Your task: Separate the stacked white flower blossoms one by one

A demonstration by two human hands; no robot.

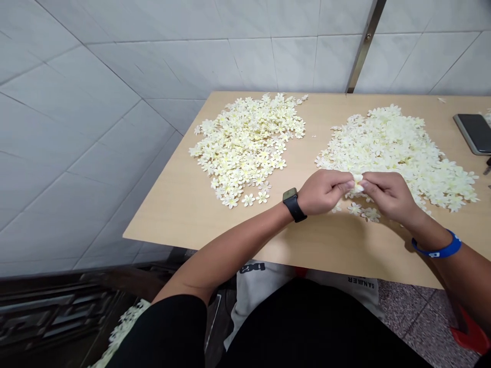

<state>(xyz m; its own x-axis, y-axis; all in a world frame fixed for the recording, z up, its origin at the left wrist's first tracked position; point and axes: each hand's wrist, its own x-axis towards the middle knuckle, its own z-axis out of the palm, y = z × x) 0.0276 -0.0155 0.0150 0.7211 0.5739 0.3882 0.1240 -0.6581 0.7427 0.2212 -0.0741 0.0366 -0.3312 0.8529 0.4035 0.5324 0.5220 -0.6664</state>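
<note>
Between my two hands is a small white artificial flower with a yellow centre, pinched from both sides. My left hand, with a black watch on its wrist, closes thumb and forefinger on the flower's left edge. From the other side my right hand grips the right edge, thumb pressed to forefinger. Both hands are above the near left border of a large heap of pale flowers. A few loose flowers lie on the table just below them.
A second heap of yellow-centred flowers covers the left part of the wooden table. A phone lies at the right. Behind the table rises a tiled wall with a metal strip. More flowers show low at left.
</note>
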